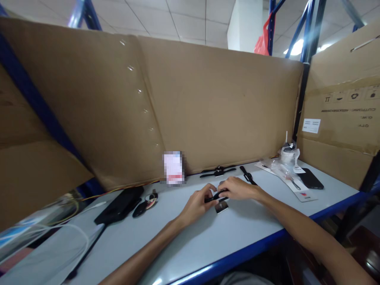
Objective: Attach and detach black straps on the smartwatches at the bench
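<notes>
My left hand (198,202) and my right hand (237,188) meet at the middle of the pale table (166,233), both pinched on a small black watch-like item (218,195). A small square piece (221,206) lies on the table just below it. Another black watch with its strap spread (218,171) lies behind my hands by the cardboard wall. A single black strap (247,175) lies to its right.
A black phone-like slab (120,205) and a dark key fob (144,206) lie left. A blurred card (174,168) leans on the cardboard wall (190,103). Plastic bags with small parts (282,166) and a black phone (310,178) sit right, by a large carton (341,114). Cables trail at far left.
</notes>
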### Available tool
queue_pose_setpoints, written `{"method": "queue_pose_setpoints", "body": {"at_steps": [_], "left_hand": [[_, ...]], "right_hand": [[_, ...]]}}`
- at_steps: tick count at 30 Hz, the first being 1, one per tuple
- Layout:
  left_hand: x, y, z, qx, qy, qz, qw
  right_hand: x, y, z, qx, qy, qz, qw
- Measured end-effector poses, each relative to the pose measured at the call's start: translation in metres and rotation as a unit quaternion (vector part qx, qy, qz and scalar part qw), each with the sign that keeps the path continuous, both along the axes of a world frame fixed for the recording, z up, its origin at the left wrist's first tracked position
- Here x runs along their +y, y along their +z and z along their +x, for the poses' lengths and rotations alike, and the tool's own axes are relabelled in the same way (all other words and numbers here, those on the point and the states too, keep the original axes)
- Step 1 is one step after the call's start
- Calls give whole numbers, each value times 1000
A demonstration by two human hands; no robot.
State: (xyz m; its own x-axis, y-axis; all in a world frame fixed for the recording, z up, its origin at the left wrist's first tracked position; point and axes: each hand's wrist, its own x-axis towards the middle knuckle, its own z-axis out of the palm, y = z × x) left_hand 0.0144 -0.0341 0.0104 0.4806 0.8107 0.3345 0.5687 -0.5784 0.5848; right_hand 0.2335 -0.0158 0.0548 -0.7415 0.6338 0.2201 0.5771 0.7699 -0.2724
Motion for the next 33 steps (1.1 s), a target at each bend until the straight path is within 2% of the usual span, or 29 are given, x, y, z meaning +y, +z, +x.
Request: {"method": "queue_pose_setpoints", "body": {"at_steps": [3, 7, 9, 11, 15, 21, 33], "left_hand": [[5, 0, -8, 0, 22, 51, 998], [14, -9, -17, 31, 54, 138, 989], [18, -15, -19, 45, 49, 144, 987], [21, -17, -19, 63, 38, 135, 988], [20, -12, -19, 114, 19, 113, 987], [16, -5, -19, 134, -5, 102, 986], [13, -2, -14, 129, -2, 91, 987]], "right_hand": [[19, 3, 16, 18, -31, -21, 999], [56, 9, 69, 115, -160, -99, 975], [72, 9, 98, 166, -235, -113, 951], [82, 6, 122, 178, -348, -93, 916], [93, -10, 142, 156, -438, -94, 880], [100, -33, 141, 129, -484, -145, 853], [101, -35, 129, 100, -458, -185, 864]]}}
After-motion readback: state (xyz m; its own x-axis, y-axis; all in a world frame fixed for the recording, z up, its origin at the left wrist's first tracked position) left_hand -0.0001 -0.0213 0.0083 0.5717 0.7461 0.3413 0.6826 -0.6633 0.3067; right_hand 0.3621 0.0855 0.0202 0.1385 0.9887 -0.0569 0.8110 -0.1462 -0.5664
